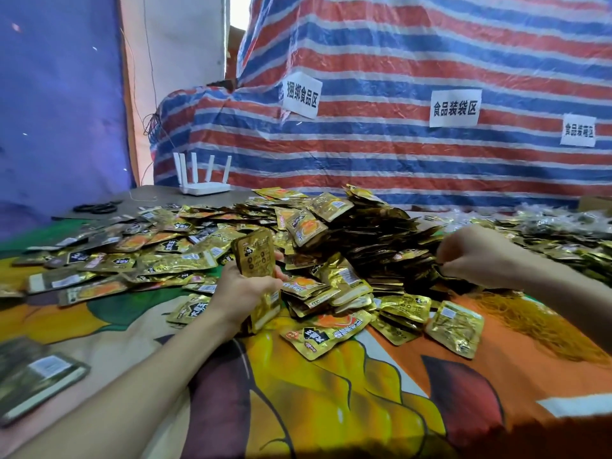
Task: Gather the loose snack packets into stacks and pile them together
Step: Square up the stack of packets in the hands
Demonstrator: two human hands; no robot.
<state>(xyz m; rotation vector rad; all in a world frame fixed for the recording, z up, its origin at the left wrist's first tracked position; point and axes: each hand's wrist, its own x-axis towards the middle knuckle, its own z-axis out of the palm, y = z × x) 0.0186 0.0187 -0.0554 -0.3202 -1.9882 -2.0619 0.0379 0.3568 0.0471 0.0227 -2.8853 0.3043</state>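
A stack of shiny gold foil snack packets (pixel 253 256) is gripped upright, near the middle, by the left hand (pixel 243 291). The big packet heap (pixel 381 233) behind is touched by the right hand (pixel 477 256), fingers curled; any hold cannot be told.

Can't make out fingertips of right hand (pixel 480 256), tucked into packet heap (pixel 381 236); can't read blurred rightmost label (pixel 578 130).

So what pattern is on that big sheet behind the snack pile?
The tarp has red, blue and white stripes, best seen in the head view.
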